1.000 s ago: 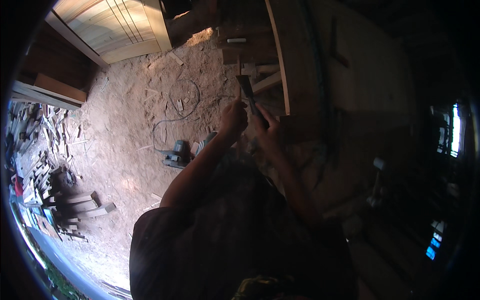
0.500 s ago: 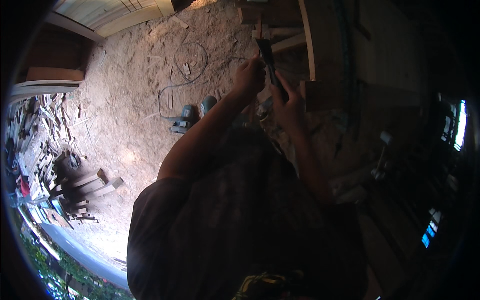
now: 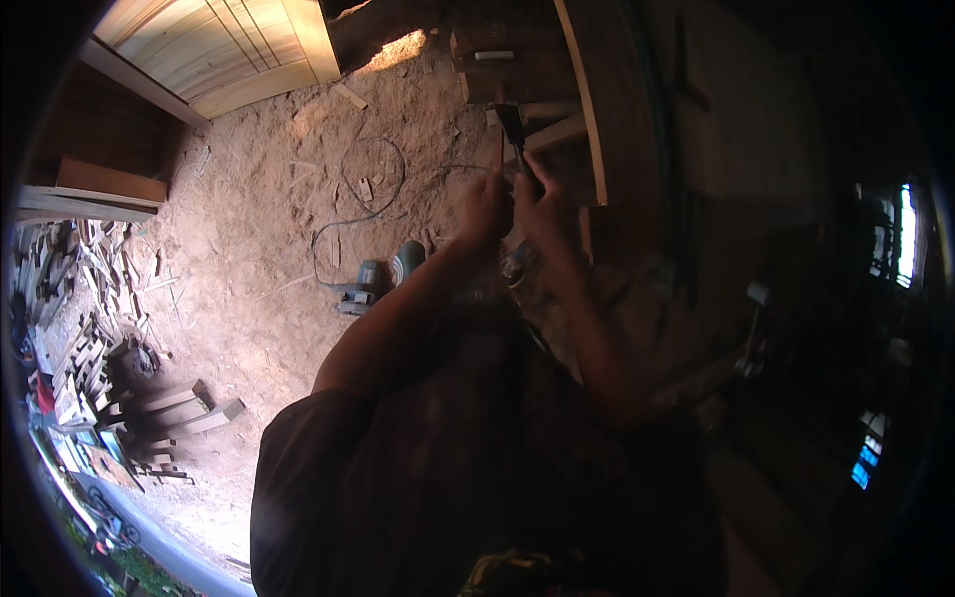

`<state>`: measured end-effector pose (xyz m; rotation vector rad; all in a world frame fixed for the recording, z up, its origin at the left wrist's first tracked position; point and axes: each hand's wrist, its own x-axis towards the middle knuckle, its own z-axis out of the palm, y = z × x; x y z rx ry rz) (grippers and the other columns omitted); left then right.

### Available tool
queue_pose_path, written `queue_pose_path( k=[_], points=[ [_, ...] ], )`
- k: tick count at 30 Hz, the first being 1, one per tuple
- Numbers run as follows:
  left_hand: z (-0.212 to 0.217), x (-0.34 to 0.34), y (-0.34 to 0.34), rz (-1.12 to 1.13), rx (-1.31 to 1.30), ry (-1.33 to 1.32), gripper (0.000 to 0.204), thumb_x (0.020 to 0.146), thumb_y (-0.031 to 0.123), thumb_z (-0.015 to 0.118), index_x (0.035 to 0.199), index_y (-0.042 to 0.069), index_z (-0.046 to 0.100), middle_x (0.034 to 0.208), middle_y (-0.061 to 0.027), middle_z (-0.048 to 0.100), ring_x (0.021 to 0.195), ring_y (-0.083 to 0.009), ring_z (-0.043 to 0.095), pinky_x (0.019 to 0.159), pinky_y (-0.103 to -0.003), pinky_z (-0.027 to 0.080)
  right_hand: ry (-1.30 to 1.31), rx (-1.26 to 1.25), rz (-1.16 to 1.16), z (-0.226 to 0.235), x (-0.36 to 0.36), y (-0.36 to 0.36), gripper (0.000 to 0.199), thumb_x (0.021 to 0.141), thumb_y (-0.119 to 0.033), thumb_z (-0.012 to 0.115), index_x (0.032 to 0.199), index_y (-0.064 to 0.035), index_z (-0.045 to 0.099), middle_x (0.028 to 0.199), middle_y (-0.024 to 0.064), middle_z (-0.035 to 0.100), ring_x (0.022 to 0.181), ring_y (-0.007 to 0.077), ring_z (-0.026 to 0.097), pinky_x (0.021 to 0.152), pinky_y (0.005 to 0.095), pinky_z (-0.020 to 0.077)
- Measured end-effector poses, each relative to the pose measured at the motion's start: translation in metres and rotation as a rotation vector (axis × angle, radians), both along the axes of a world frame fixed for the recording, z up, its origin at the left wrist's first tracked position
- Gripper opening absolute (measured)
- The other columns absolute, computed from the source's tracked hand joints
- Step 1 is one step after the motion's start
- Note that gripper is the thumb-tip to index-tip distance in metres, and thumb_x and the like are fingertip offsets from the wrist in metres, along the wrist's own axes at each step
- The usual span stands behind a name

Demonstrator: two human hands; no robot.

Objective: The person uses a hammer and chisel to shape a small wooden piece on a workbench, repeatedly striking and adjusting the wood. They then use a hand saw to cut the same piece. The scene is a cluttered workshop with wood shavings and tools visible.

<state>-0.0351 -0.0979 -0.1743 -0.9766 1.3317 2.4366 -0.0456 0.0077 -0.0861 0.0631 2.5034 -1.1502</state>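
Note:
My right hand (image 3: 545,204) is closed round the handle of a dark tool (image 3: 510,124) with a flared, blade-like head; the gloom hides its exact kind. Just left of it, my left hand (image 3: 485,207) is closed, and a thin reddish stick (image 3: 500,149) rises from its fingers beside the tool's head. Both hands are close together, in front of my body. Beyond them stands a dark wooden block or drawer-like piece (image 3: 507,75) with a pale bar on it, and light wooden pieces (image 3: 557,131) lie below it.
On the dirt floor to the left rest a corded green power tool (image 3: 363,289) and its looped cable (image 3: 403,179). Pale wooden panels (image 3: 264,95) stand at the far left. Scrap wood (image 3: 90,348) and thick beams (image 3: 204,408) lie near the left edge. A large board (image 3: 587,109) stands at right.
Both hands and the dark tool have come nearer to my body and slightly left. The view has shifted, showing more of the far panels. Both hands stay closed.

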Motion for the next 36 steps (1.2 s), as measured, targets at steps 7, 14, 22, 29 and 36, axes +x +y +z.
queue_pose_path(
  k=[7,14,22,29,36],
  points=[
    [-0.011,0.002,0.002,0.012,0.001,0.005,0.038,0.106,0.039,0.050,0.098,0.004,0.063,0.068,-0.0003,0.054,0.051,-0.0107,0.050,0.043,-0.028,0.037,0.262,0.055,0.108,-0.024,-0.015,-0.003,0.049,0.104,-0.033,0.054,0.145,-0.0081,0.059,0.131,0.0252,0.067,0.121,0.0361,0.066,0.101,0.0408,0.0518],
    [-0.020,0.001,0.002,0.014,-0.087,0.051,0.041,0.108,0.041,0.050,0.097,0.004,0.064,0.069,-0.0011,0.055,0.051,-0.0115,0.052,0.043,-0.029,0.038,0.097,0.076,0.030,-0.035,-0.028,-0.008,0.049,0.103,-0.032,0.055,0.145,-0.0084,0.059,0.129,0.0263,0.067,0.123,0.0359,0.066,0.102,0.0427,0.0516],
    [-0.024,0.005,-0.008,-0.027,0.025,0.008,0.042,0.108,0.043,0.050,0.101,0.004,0.064,0.066,-0.0001,0.052,0.048,-0.0115,0.047,0.041,-0.030,0.034,0.173,0.048,0.041,-0.028,-0.064,-0.025,0.048,0.102,-0.029,0.057,0.145,-0.0077,0.059,0.130,0.0252,0.068,0.124,0.0358,0.066,0.105,0.0425,0.0504],
    [-0.027,0.003,-0.014,-0.142,-0.087,0.053,0.038,0.108,0.039,0.049,0.094,0.006,0.062,0.068,-0.0021,0.054,0.056,-0.0142,0.054,0.050,-0.031,0.042,0.173,0.083,0.077,-0.012,-0.003,-0.010,0.046,0.103,-0.027,0.056,0.145,-0.0075,0.059,0.119,0.0274,0.071,0.113,0.0347,0.071,0.094,0.0404,0.0552],
    [-0.008,-0.007,-0.015,-0.028,0.199,-0.061,0.042,0.108,0.046,0.051,0.093,0.008,0.061,0.067,-0.0007,0.053,0.053,-0.0131,0.051,0.047,-0.030,0.039,0.031,0.166,0.018,-0.023,-0.005,-0.008,0.046,0.103,-0.028,0.057,0.145,-0.0092,0.060,0.112,0.0261,0.073,0.106,0.0339,0.073,0.089,0.0424,0.0556]
  ],
)
